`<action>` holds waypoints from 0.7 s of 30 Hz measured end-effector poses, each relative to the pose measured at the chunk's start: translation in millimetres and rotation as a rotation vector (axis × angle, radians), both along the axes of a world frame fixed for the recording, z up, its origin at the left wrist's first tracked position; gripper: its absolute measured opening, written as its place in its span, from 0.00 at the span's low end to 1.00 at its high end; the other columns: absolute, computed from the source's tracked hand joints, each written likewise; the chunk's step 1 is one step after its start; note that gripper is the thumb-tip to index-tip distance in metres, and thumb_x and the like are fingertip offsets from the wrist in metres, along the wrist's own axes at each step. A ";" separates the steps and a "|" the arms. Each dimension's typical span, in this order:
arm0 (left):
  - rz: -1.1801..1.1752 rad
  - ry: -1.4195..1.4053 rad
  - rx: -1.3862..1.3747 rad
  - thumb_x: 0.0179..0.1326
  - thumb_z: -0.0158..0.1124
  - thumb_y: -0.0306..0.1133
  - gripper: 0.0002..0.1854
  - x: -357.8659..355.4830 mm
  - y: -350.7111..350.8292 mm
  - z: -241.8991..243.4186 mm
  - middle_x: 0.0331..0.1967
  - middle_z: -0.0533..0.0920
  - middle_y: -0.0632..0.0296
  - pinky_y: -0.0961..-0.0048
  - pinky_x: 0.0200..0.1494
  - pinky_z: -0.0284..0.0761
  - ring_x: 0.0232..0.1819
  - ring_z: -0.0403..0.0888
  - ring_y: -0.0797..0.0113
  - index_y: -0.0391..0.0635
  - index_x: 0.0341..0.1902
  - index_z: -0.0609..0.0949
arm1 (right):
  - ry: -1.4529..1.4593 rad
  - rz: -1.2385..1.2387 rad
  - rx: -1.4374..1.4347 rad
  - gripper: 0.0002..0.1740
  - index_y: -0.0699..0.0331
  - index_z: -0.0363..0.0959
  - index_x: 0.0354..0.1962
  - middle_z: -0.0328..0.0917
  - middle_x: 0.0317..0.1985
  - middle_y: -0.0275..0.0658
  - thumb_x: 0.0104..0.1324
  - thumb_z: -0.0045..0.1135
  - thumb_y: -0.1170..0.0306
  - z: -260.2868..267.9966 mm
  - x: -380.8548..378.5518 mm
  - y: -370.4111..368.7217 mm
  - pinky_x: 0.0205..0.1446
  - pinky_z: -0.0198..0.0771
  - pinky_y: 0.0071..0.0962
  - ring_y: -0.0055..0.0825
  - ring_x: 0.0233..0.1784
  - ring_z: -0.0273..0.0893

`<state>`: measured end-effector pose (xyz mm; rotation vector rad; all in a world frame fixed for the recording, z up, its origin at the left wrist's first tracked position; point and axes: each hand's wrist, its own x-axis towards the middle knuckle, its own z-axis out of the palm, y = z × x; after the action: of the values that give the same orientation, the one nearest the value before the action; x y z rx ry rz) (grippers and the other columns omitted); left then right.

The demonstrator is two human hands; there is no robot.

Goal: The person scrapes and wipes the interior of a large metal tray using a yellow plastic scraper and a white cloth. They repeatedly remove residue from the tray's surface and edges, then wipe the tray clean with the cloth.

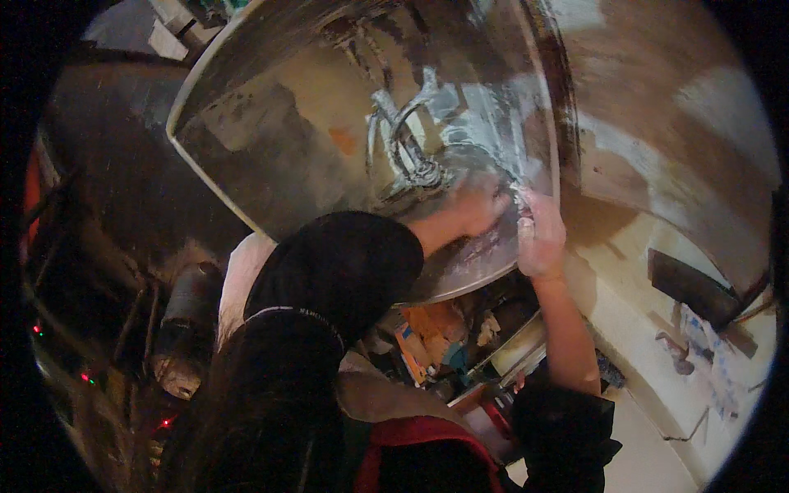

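Observation:
A large rimmed basin [240, 215] fills the middle of the view, its inner surface stained brown and grey. Over the right part of that surface is my left hand [478, 200], blurred, with its fingers turned toward my other hand. My right hand [542, 231] is at the basin's right edge, fingers curled beside a small whitish piece [518, 192] between the two hands. Whether either hand grips that piece is hidden by blur and glare. Left of my hands, bent silvery bars [404, 138] stand against the stained surface.
Below the rim is a cluttered open compartment with an orange packet [431, 333]. A dark cylinder [191, 296] stands at the left. To the right, a dark flat block [690, 286] and a blue-and-white cloth or wrapper [706, 351] lie on a pale surface [647, 400].

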<state>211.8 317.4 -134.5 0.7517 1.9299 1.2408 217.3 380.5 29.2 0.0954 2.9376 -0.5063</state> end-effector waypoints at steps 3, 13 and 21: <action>-0.187 0.310 -0.167 0.58 0.49 0.40 0.18 -9.4 2.0 -52.3 0.48 0.75 0.48 0.55 0.56 0.62 0.53 0.70 0.52 0.42 0.47 0.76 | 0.007 -0.009 0.062 0.20 0.60 0.71 0.45 0.74 0.41 0.42 0.52 0.51 0.73 -0.4 2.8 2.6 0.45 0.69 0.35 0.42 0.42 0.72; -0.100 -0.171 0.318 0.43 0.57 0.30 0.08 -38.2 7.1 -165.0 0.28 0.80 0.56 0.56 0.35 0.71 0.34 0.78 0.52 0.44 0.28 0.80 | 0.092 0.027 0.098 0.13 0.57 0.74 0.37 0.74 0.32 0.38 0.52 0.54 0.69 -1.8 -0.5 3.6 0.35 0.70 0.33 0.38 0.34 0.73; -0.357 0.124 0.128 0.45 0.58 0.30 0.04 -30.8 40.4 -209.9 0.26 0.79 0.54 0.59 0.33 0.71 0.33 0.77 0.54 0.44 0.24 0.78 | 0.137 0.057 0.054 0.11 0.58 0.74 0.35 0.72 0.27 0.36 0.50 0.55 0.69 -8.1 4.1 8.3 0.30 0.69 0.32 0.36 0.29 0.72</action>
<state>181.0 357.8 -344.4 1.2064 1.7243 1.1223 221.4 388.8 21.1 -0.0176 3.0780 -0.4424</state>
